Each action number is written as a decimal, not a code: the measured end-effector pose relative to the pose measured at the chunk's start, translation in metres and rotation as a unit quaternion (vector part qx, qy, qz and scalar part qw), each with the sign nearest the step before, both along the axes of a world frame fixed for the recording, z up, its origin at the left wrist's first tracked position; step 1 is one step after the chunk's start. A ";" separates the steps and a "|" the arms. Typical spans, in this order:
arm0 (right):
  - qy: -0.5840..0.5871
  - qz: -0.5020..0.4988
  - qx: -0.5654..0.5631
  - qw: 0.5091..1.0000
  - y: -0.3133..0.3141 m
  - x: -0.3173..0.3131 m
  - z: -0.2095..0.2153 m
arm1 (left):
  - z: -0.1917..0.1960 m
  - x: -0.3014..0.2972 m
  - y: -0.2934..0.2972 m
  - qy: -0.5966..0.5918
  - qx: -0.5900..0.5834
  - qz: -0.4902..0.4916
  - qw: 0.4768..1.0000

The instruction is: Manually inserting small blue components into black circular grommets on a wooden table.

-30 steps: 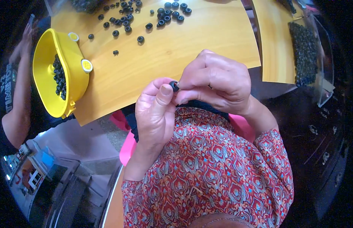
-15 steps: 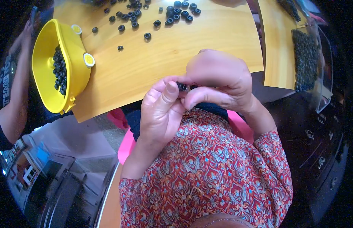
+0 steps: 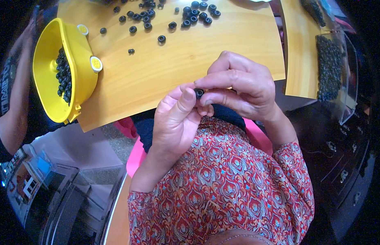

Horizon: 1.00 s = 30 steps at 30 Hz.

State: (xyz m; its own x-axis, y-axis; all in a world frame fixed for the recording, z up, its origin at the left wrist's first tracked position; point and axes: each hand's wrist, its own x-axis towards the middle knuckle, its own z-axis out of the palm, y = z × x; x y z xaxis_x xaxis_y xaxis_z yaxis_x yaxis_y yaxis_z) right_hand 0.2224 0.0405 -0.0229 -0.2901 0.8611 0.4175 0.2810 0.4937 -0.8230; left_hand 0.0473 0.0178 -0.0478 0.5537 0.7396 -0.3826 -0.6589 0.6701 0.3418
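A small black wheel-like piece (image 3: 199, 93), round with a lighter ring at its centre, is pinched between my two hands just past the table's near edge. My left hand (image 3: 173, 122) grips it with the thumb against the fingers, palm turned up. From the right, the thumb and forefinger of my right hand (image 3: 249, 85) close on the same piece, and the other fingers are curled. Similar black pieces (image 3: 193, 17) lie loose on the table (image 3: 173, 61) beyond my hands, with one stray piece (image 3: 162, 39) nearer to me.
At the left of the table sits a yellow tub (image 3: 81, 61) with white-and-yellow round knobs, tilted, holding many black pieces. A clear container (image 3: 348, 77) of dark pieces stands at the right on another wooden surface (image 3: 298, 61). Another person's arm (image 3: 16, 122) is at the far left.
My right hand's fingers have lifted and opened out a little, and the black piece now shows its ringed face. The piece stays between both hands.
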 end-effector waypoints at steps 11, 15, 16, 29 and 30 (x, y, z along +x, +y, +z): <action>-0.005 0.021 -0.029 0.999 0.005 -0.001 -0.005 | -0.001 0.000 0.005 -0.007 -0.008 -0.002 1.000; -0.015 0.010 -0.032 0.999 0.005 -0.002 -0.002 | -0.004 -0.003 0.007 0.011 -0.024 -0.014 1.000; -0.040 0.002 -0.010 0.999 0.005 -0.002 0.001 | -0.003 -0.002 0.008 0.011 -0.024 -0.014 1.000; -0.086 0.023 0.020 0.996 0.014 -0.001 0.009 | -0.011 -0.008 0.016 -0.055 -0.017 -0.052 0.997; -0.080 0.030 0.011 0.996 0.015 -0.001 0.013 | -0.014 -0.010 0.016 -0.070 -0.023 -0.060 0.995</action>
